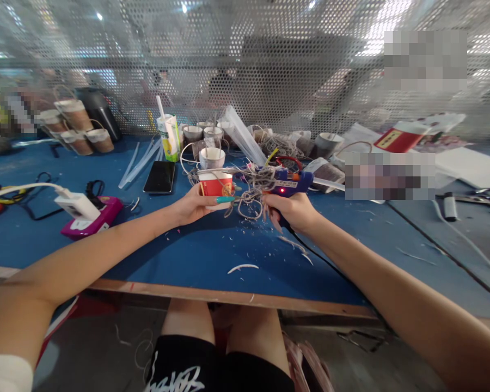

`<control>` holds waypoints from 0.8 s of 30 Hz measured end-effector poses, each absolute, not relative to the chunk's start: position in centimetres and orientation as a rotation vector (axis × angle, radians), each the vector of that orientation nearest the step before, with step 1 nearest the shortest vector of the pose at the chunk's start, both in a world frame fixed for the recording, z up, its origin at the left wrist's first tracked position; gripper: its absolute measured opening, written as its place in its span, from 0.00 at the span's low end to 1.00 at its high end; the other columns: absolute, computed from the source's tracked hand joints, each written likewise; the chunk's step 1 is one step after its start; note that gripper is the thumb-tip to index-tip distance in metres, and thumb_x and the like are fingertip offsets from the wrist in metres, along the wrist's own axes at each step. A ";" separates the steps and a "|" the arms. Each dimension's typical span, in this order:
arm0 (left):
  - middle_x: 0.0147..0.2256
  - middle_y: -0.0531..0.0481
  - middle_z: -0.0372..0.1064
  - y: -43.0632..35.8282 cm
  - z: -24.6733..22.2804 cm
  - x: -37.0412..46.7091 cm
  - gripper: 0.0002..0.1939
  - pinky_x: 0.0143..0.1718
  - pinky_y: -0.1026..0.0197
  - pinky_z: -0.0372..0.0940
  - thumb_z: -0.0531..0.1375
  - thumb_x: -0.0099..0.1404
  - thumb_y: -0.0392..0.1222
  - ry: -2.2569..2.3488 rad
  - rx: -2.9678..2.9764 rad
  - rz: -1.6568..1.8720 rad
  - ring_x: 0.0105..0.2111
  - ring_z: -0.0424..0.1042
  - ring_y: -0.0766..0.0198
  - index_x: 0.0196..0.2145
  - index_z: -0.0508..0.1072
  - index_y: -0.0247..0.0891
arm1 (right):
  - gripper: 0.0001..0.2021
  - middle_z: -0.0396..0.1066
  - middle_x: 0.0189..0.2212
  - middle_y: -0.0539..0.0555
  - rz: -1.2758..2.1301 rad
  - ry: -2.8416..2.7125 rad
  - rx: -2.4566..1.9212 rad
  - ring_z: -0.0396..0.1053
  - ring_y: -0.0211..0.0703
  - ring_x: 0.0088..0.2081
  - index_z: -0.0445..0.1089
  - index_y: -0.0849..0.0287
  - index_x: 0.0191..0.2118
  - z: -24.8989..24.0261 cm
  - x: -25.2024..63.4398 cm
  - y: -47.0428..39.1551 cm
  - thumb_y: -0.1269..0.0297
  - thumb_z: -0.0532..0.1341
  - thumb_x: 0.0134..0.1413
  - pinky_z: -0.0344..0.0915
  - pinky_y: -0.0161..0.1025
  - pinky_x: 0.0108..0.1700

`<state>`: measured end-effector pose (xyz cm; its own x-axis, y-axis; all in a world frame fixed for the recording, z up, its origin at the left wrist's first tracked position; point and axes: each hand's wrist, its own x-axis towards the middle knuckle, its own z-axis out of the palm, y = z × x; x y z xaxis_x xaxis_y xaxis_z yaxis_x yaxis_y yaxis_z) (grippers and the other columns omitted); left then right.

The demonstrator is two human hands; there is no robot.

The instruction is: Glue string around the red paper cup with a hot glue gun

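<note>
My left hand [196,204] is wrapped round a red and white paper cup [215,185], held a little above the blue table. In my right hand [292,209] is a blue hot glue gun [291,181] with a small red light lit, a clear glue stick [329,184] sticking out of its back end. Its nozzle points left toward the cup, but tangled grey twine [251,190] hides the tip. Another white cup [212,158] stands just behind the held one.
Several cups with twine handles [77,114] are stacked at the back left. A phone [160,177] and a drink carton [169,136] stand left of centre. A purple power strip [92,218] sits at left, scissors [484,196] at far right. The glue gun's black cord [330,264] crosses the table edge.
</note>
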<state>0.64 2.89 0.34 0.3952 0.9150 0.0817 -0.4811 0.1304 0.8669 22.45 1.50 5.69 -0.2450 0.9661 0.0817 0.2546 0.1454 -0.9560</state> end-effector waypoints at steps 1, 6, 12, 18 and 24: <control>0.38 0.51 0.79 2.9 0.3 0.6 0.30 0.47 0.58 0.71 0.74 0.41 0.33 0.547 0.984 1.086 0.39 0.78 0.61 0.44 0.75 0.38 | 0.12 0.56 0.05 0.48 1.143 -1.644 -1.200 0.55 0.33 0.08 0.60 0.56 0.09 5.7 22.5 1.5 0.66 0.57 0.37 0.51 0.32 0.12; 0.36 0.52 0.79 2.9 0.3 0.4 0.28 0.48 0.59 0.71 0.73 0.41 0.32 0.558 0.981 1.084 0.37 0.79 0.62 0.42 0.75 0.37 | 0.11 0.57 0.06 0.48 1.147 -1.638 -1.199 0.56 0.34 0.09 0.60 0.56 0.10 5.7 22.5 1.4 0.66 0.57 0.37 0.52 0.33 0.12; 0.36 0.51 0.79 2.9 0.4 0.4 0.27 0.45 0.59 0.71 0.74 0.40 0.31 0.547 0.948 1.086 0.37 0.79 0.62 0.40 0.75 0.36 | 0.13 0.56 0.05 0.49 1.151 -1.644 -1.185 0.56 0.34 0.09 0.59 0.55 0.09 5.6 22.6 1.6 0.66 0.57 0.37 0.52 0.33 0.12; 0.37 0.51 0.80 3.0 0.2 0.2 0.26 0.47 0.60 0.71 0.74 0.41 0.32 0.531 0.961 1.077 0.37 0.79 0.62 0.40 0.76 0.36 | 0.13 0.57 0.06 0.49 1.120 -1.650 -1.193 0.57 0.34 0.10 0.59 0.56 0.09 5.5 22.7 1.7 0.67 0.57 0.38 0.52 0.33 0.14; 0.38 0.51 0.80 3.1 -0.1 0.0 0.29 0.51 0.56 0.70 0.71 0.44 0.30 0.545 0.965 1.084 0.39 0.79 0.61 0.46 0.74 0.38 | 0.12 0.57 0.06 0.49 1.123 -1.641 -1.203 0.57 0.34 0.11 0.60 0.56 0.10 5.5 22.7 1.7 0.67 0.57 0.37 0.53 0.33 0.14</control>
